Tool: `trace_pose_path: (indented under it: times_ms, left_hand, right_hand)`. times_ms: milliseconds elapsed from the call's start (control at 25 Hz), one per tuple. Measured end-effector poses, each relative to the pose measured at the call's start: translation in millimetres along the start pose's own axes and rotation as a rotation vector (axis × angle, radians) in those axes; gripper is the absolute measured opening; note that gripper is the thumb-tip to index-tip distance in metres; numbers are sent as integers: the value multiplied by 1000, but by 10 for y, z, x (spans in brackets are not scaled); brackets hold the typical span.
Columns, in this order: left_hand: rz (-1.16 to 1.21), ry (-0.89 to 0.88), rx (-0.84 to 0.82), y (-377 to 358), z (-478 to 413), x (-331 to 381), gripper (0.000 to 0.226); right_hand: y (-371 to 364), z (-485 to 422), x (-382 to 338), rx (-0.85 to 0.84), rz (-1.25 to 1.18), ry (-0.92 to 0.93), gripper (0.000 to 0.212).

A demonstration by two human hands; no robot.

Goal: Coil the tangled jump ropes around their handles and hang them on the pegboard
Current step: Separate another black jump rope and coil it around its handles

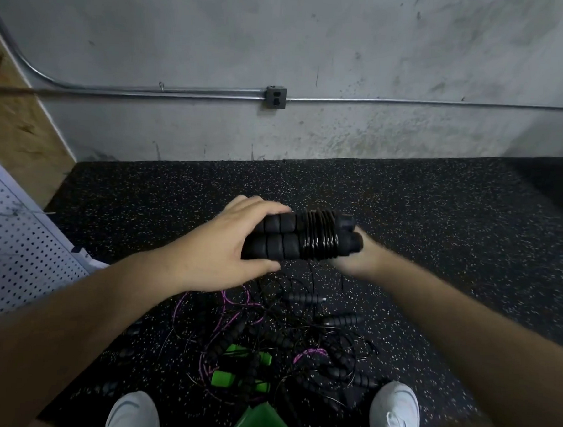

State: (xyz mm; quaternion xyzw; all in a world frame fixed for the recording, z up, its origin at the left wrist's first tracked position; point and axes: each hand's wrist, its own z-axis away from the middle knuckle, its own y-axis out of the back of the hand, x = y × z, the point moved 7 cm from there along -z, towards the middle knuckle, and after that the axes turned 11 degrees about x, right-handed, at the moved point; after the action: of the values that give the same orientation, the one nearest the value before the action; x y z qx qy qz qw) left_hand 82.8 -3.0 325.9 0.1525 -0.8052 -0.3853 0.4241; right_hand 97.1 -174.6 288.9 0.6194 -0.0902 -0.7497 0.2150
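Observation:
My left hand (229, 243) grips the left end of a pair of black foam jump-rope handles (279, 237) held side by side. A black cord coil (319, 236) is wrapped tightly around their middle. My right hand (352, 259) is under the right end of the handles, mostly hidden behind them, fingers curled at the cord. On the floor below lies a tangled pile of jump ropes (267, 343) with black, purple and green parts. A white pegboard (14, 254) leans at the left edge.
Black speckled rubber floor (436, 221) meets a grey concrete wall with a metal conduit and outlet box (275, 97). My two white shoes (395, 415) stand either side of the pile. A green object (259, 424) is at the bottom centre.

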Motion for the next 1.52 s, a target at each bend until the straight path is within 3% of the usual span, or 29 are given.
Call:
trace_pose_path:
  times_ms: [80, 200, 360, 520, 680, 760, 880, 1000, 1080, 1160, 1240, 1360, 1520]
  left_hand:
    - [-65, 42, 43, -9, -34, -135, 74]
    - [-143, 96, 46, -60, -52, -386, 80]
    - [-225, 139, 113, -35, -83, -627, 82]
    - [-400, 143, 116, -20, -96, -826, 80]
    - [-430, 41, -5, -102, -46, -809, 72]
    - [-393, -12, -54, -187, -10, -653, 69]
    - [-300, -114, -168, -356, 108, -324, 63]
    - [-161, -147, -213, -409, 207, 29, 59]
    - [-83, -118, -145, -317, 200, 177, 61]
    - [-27, -16, -59, -186, 164, 163, 67]
    - [-30, 80, 22, -87, 108, 53, 72]
    - [-175, 58, 129, -35, -18, -138, 68]
    - [-326, 118, 54, -169, -88, -592, 66]
  right_hand:
    - [-348, 89, 140, 1, 132, -4, 34]
    - [-645, 144, 222, -57, 30, -74, 37]
    - [-811, 329, 146, -183, 78, -155, 43]
    - [-859, 613, -172, -286, 417, -95, 33]
    - [-286, 661, -770, 41, 921, 282, 21]
    - [42, 533, -898, 242, 1039, 422, 14]
    - [306, 229, -790, 316, 1003, 509, 21]
    - [433, -45, -412, 235, 861, 412, 13]
    - [430, -105, -147, 141, 560, 293, 6]
    - [243, -69, 84, 17, 262, 182, 18]
    - [-125, 66, 278, -66, 259, 91, 26]
    - [-665, 262, 297, -42, 230, 18, 33]
    - [-991, 441, 13, -78, 362, 59, 36]
